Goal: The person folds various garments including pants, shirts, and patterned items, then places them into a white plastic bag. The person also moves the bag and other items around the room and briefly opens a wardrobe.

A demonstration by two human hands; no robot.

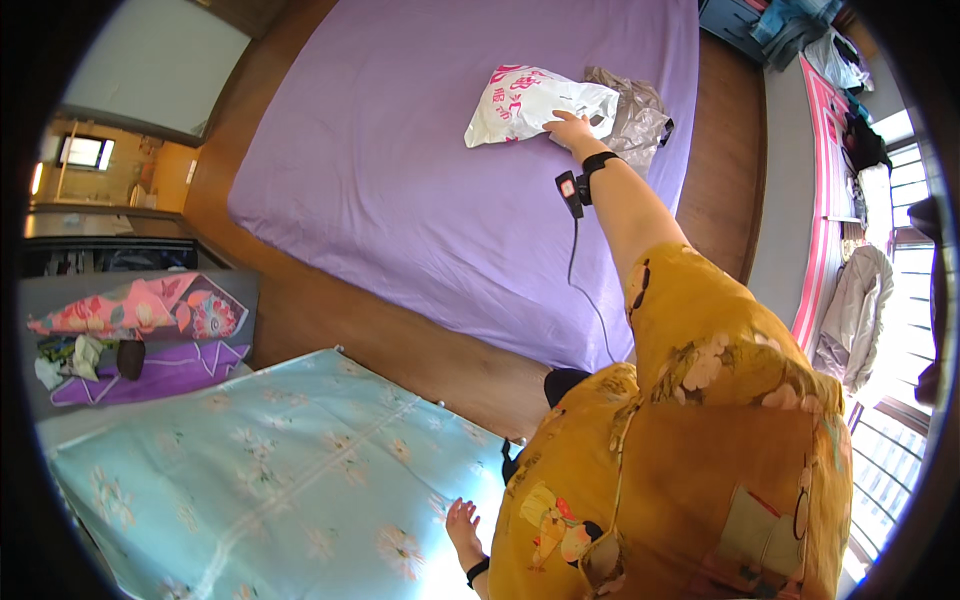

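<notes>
My right hand (pixel 574 131) reaches out over the purple-sheeted bed (pixel 390 187). Its spread fingers lie over a white plastic bag (pixel 517 105) with pink printed writing, near the handle hole. Whether they press on the bag or hover just above it is hard to see. A greyish-brown plastic bag (pixel 636 124) is crumpled beside and partly under the white one. On that wrist a black strap carries a small device (pixel 568 191) with a cable. Down at my left side, my left hand (pixel 463 529) is empty, its fingers apart and slightly curled, above a light-blue flowered cover (pixel 322 472).
Wooden floor (pixel 360 322) runs between the bed and the flowered cover. A pink floral cloth (pixel 150 307) and a folded purple item (pixel 161 371) lie at left. Along the right, a window ledge bears a grey garment (pixel 855 311). A dark chest of drawers (pixel 727 26) stands at the far corner.
</notes>
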